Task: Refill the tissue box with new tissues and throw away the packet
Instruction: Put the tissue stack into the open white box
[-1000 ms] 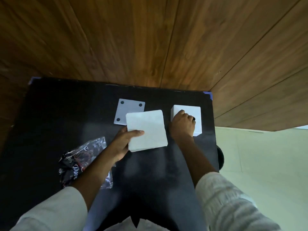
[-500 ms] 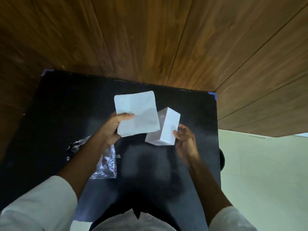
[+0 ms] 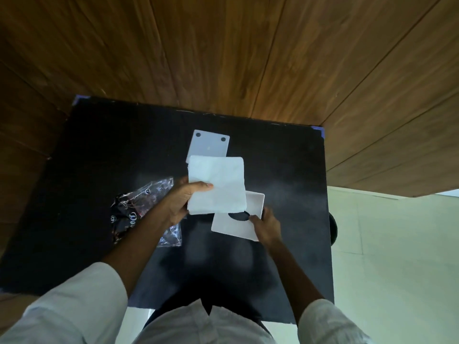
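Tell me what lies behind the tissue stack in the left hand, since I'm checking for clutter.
Behind the tissue stack peeks the white base plate with two dark dots; its near part is covered, as is a corner of the tissue box.

Single head-worn view: you look steeply down, at close range, onto the black desk (image 3: 99, 170), its far edge meeting the wooden wall (image 3: 223, 45); your sleeves fill the near edge.

Brown wood-grain wall panelling (image 3: 223, 50) is filling the upper part of the view, its plank seams running diagonally. A black tabletop (image 3: 111, 150) is standing against it, with blue tape (image 3: 320, 131) showing at its far corners. Pale greenish-white floor tiles (image 3: 397, 256) are lying to the right, catching soft light, and a faint sheen is glowing on the tabletop's middle.
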